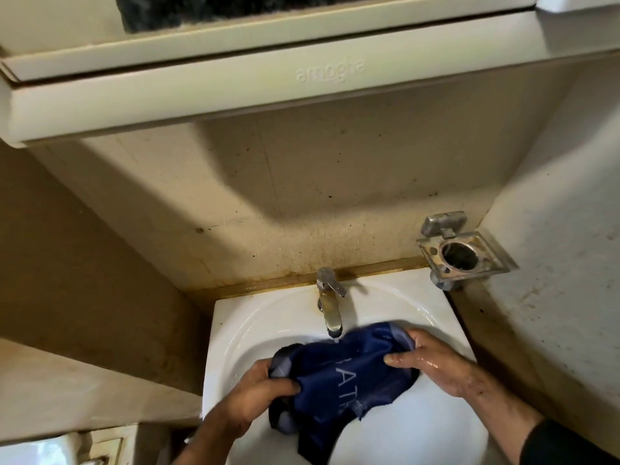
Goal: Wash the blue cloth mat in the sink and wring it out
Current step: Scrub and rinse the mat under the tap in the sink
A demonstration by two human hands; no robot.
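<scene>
Bunched over the white sink (235,330), blue mat (342,370) with pale lettering, just under the tap (330,310). Gripped at its left end by the left hand (258,391), fingers curled into the folds; pinched at its right end by the wet right hand (426,360). Up right on the wall, metal holder (461,253).

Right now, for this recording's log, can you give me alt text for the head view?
Two bare hands, left hand and right hand, grip a bunched dark blue cloth mat over a white ceramic sink, just under the spout of a tarnished metal tap.
</scene>
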